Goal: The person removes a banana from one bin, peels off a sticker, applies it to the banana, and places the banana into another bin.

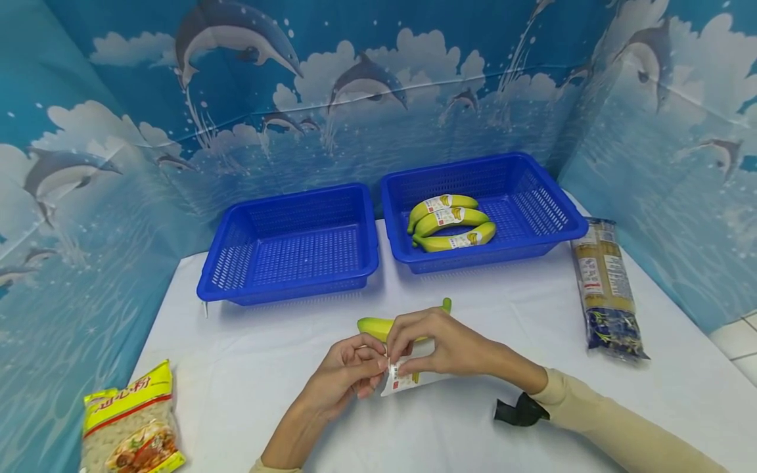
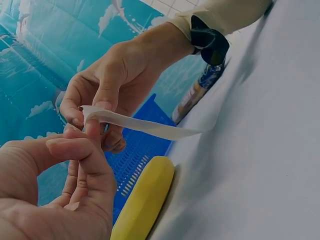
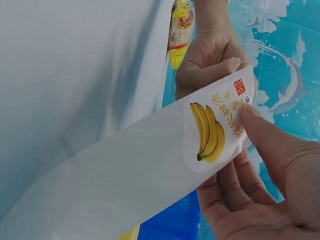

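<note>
In front of me both hands meet at one end of a long white strip [image 3: 115, 175] bearing a banana-printed label [image 3: 207, 132]. My right hand [image 1: 440, 338] pinches the printed end, with its thumb over the label and fingers behind. The fingertips of my left hand [image 1: 343, 371] are bent together, thumb against finger, at the strip's short edge. The rest of the strip trails off to the right, over the white table. Just beyond the hands lies a single yellow banana [image 1: 374, 326], partly hidden by the right hand in the head view.
Farther back, a blue basket [image 1: 236, 289] stands at left; another blue basket [image 1: 473, 261] at right holds several labelled bananas [image 1: 452, 220]. A long clear packet [image 1: 609, 289] lies at the right edge, a yellow-topped bag [image 1: 133, 420] at the left. Dolphin-print curtains surround the table.
</note>
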`<state>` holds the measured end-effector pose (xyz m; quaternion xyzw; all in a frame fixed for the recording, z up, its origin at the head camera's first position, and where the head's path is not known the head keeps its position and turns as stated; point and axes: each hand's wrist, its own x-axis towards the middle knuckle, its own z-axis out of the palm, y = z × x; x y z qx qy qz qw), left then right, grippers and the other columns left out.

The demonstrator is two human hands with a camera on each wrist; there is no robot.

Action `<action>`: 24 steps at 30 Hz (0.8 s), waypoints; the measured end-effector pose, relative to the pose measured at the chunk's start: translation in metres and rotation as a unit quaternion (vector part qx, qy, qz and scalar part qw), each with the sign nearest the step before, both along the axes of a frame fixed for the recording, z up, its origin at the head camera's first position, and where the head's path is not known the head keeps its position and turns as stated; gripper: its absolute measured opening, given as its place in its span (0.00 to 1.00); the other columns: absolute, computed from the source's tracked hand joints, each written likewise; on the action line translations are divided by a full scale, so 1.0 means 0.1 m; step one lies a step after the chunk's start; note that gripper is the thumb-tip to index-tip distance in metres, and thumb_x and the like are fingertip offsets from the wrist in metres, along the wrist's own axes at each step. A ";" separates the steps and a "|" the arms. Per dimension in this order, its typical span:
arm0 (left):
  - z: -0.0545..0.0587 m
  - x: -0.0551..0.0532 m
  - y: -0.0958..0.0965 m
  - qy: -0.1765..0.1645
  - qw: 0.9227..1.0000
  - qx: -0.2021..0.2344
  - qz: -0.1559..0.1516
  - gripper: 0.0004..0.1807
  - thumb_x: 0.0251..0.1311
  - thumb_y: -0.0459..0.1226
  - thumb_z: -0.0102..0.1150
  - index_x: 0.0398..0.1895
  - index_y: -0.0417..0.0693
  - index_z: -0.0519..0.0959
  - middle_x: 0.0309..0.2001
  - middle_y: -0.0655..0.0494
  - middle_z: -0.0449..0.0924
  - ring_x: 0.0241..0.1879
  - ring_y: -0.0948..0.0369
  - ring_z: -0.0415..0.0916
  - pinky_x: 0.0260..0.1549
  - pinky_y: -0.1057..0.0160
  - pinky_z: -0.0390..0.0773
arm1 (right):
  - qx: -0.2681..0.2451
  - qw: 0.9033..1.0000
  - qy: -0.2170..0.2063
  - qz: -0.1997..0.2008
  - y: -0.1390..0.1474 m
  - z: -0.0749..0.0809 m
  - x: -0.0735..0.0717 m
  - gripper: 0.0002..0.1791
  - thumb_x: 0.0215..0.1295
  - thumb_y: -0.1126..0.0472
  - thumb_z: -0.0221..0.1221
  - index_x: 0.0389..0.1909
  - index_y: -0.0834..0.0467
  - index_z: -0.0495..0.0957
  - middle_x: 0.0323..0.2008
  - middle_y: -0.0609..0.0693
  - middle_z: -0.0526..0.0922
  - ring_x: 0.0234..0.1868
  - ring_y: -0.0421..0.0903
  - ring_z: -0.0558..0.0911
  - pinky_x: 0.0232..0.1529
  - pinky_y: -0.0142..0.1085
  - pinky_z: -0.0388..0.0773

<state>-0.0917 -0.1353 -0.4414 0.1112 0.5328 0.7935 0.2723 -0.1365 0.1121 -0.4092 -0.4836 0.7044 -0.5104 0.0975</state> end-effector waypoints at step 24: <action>-0.07 0.06 0.06 0.112 0.966 -0.230 0.041 0.08 0.66 0.24 0.66 0.46 0.34 0.80 0.32 0.45 0.86 0.23 0.63 0.77 0.18 0.71 0.74 | 0.005 0.996 -0.085 0.009 0.04 -0.03 -0.07 0.05 0.70 0.62 0.72 0.40 0.56 0.85 0.37 0.47 0.89 0.45 0.42 0.87 0.55 0.50 0.87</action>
